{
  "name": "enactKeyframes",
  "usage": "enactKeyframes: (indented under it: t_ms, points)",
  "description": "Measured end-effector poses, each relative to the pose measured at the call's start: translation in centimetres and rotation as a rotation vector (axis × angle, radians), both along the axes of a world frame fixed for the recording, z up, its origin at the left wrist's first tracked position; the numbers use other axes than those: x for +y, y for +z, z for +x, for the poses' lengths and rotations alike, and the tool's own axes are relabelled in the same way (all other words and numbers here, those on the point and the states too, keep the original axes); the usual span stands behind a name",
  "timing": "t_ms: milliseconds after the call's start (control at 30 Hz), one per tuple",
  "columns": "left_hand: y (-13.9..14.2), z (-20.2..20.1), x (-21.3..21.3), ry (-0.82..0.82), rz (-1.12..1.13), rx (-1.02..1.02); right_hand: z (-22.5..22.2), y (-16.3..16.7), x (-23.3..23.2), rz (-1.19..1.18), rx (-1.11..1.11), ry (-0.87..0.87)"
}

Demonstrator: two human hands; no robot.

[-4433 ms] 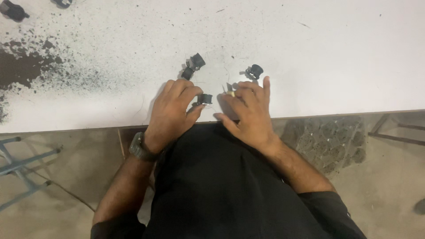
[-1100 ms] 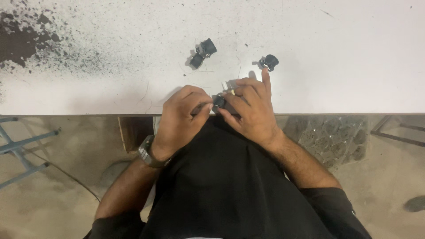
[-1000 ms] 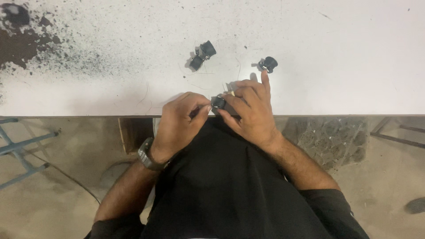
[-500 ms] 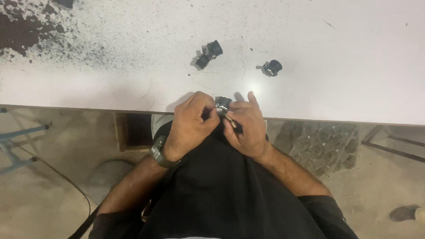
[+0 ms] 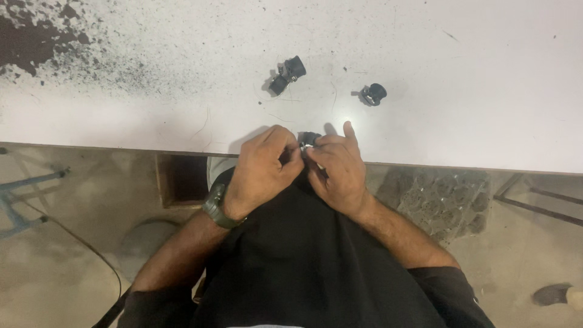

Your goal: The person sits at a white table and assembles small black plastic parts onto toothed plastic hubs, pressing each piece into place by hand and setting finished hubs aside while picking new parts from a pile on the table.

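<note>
Left hand: the left hand (image 5: 264,167) is curled at the near edge of the white tabletop (image 5: 473,91), its fingertips pinched onto a small black plastic part with a bit of bright metal (image 5: 308,140); a dark wristwatch (image 5: 216,207) is worn on this wrist.
Right hand: the right hand (image 5: 337,170) is closed on the same small part from the other side, with the forefinger raised and pointing away over the table.
Held part: it is gripped between the fingertips of both hands, just over the table's near edge and above the black shirt (image 5: 303,261) (most of it is hidden by the fingers, so its exact shape cannot be told).
Further parts: a pair of small black cylindrical pieces lying touching each other (image 5: 285,75) is seen farther back on the table, and a single small black round piece (image 5: 373,93) lies to the right of it; both are well apart from the hands.
Table surface: a dark patch of black powder with fine speckling around it (image 5: 30,39) is spread at the far left corner.
Floor: bare concrete (image 5: 61,243) is seen under the table edge.
</note>
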State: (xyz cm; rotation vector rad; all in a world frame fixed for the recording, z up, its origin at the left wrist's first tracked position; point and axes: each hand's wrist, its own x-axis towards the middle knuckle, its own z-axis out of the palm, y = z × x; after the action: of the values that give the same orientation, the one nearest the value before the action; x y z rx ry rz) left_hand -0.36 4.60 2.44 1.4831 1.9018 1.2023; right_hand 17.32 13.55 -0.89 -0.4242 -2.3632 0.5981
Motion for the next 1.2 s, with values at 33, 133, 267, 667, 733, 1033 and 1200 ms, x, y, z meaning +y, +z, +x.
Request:
enactKeyframes:
  t_ms: [33,133,267,667,733,1033,1200]
  points:
    - [0.4,-0.4,0.3,0.001,-0.045,0.060,0.1,0.1,0.5,0.010,0.003,-0.047]
    - [1.4,-3.4,2.2,0.113,0.143,0.474,0.4,0.7,2.0,0.026,0.014,-0.182]
    - [1.6,-5.3,4.9,0.076,-0.083,0.469,0.7,1.8,1.9,0.019,-0.040,-0.211]
    - [0.9,-0.9,0.5,-0.024,-0.062,0.187,-1.5,2.5,1.8,0.022,-0.245,-0.248]
    - [1.3,-1.0,0.8,-0.043,0.023,0.352,-1.6,2.3,2.1,0.044,-0.248,-0.262]
    - [1.3,-2.2,2.0,-0.295,0.140,0.726,-1.1,2.0,2.3,0.071,-0.266,-0.187]
    - [0.3,-1.7,1.1,-0.245,0.157,0.622,-0.8,2.4,1.7,0.021,-0.263,-0.219]
